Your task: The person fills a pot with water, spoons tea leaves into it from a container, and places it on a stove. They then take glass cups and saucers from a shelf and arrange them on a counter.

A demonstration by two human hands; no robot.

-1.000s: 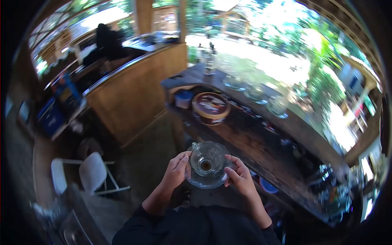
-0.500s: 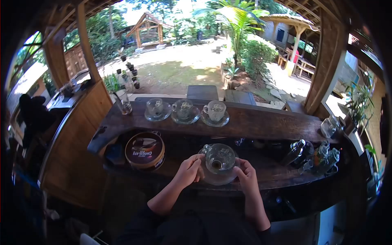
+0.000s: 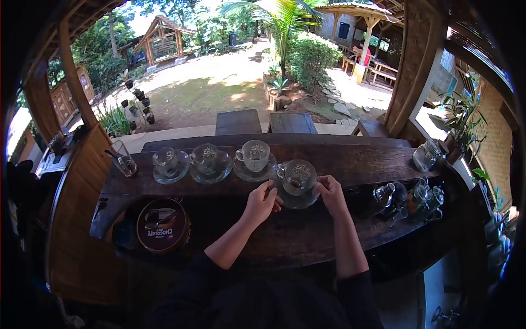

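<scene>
Between my two hands I hold a clear glass saucer (image 3: 298, 202) by its rim, with a patterned glass cup (image 3: 298, 176) standing on it. My left hand (image 3: 263, 202) pinches the saucer's left side, and my right hand (image 3: 331, 193) grips its right side. The cup's handle points left. Just beyond, on the raised wooden counter (image 3: 339, 164), a row of three glass cups on saucers stands: a left cup (image 3: 165, 160), a middle cup (image 3: 206, 158) and a right cup (image 3: 255, 155). The right cup is nearest to the held saucer.
A round brown chocolate tin (image 3: 163, 226) sits on the lower shelf at left. A drinking glass (image 3: 125, 160) stands at the counter's left end. A metal shaker (image 3: 381, 197) and glass jars (image 3: 427, 197) are at right, with a lidded jar (image 3: 426, 156) above them.
Both hands have carried the cup and saucer forward from over the lower shelf to the raised counter's near edge. The view has shifted to the right.
</scene>
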